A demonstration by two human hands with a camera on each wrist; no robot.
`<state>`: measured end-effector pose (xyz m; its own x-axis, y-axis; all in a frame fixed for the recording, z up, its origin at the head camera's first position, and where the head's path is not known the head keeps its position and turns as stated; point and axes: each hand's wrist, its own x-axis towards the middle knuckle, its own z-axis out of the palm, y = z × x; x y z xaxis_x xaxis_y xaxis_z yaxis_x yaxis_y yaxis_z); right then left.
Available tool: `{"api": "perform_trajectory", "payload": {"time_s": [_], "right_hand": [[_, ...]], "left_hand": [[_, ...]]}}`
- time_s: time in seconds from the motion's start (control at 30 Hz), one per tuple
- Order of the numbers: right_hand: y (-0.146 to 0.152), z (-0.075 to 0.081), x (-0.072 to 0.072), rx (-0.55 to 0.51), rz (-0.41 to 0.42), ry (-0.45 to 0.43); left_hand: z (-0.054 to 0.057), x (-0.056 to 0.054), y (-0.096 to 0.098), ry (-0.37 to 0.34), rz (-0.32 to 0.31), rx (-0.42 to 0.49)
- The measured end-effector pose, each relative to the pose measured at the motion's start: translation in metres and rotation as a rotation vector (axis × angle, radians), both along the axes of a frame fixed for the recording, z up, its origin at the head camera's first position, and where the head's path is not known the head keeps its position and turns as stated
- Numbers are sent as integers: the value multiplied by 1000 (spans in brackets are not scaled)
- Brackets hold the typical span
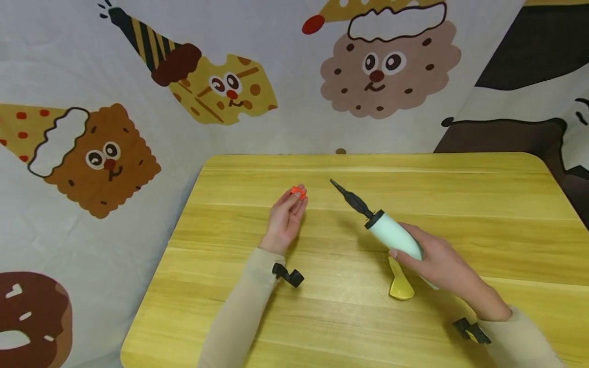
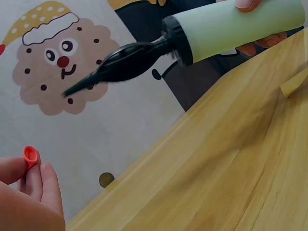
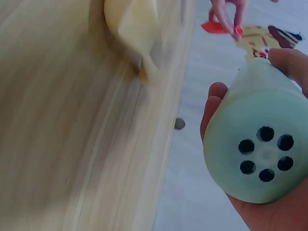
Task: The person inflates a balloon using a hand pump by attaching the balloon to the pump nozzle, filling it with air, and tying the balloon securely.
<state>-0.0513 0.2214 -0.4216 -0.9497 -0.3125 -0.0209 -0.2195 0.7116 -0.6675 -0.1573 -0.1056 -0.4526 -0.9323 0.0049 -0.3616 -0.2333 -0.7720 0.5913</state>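
Head view: the left hand (image 1: 282,223) pinches a red balloon (image 1: 299,192) at its one o'clock; over at three, the right hand (image 1: 439,258) wraps round a mint pump (image 1: 395,236), nozzle (image 1: 355,201) towards ten, yellow balloon (image 1: 401,287) at the pump's six.

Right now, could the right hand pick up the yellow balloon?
Probably not without letting go: the right hand grips the pale green pump, though the yellow balloon lies nearby on the table.
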Motion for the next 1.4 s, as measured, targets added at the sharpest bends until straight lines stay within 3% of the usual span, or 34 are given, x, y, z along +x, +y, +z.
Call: {"api": "perform_trajectory", "payload": {"time_s": [0.33,0.77,0.97,1.4], "right_hand": [[-22,-4,4,11,81,17],[-31,-7,5,53,64,50],[-36,-9,4,78,46,62],[-49,-2,4,91,19,83]], "left_hand": [[3,1,11,72,-4,-36],[4,5,19,99,16,-69],[5,8,22,135,-2,-122],[5,14,29,167,0,-138]]}}
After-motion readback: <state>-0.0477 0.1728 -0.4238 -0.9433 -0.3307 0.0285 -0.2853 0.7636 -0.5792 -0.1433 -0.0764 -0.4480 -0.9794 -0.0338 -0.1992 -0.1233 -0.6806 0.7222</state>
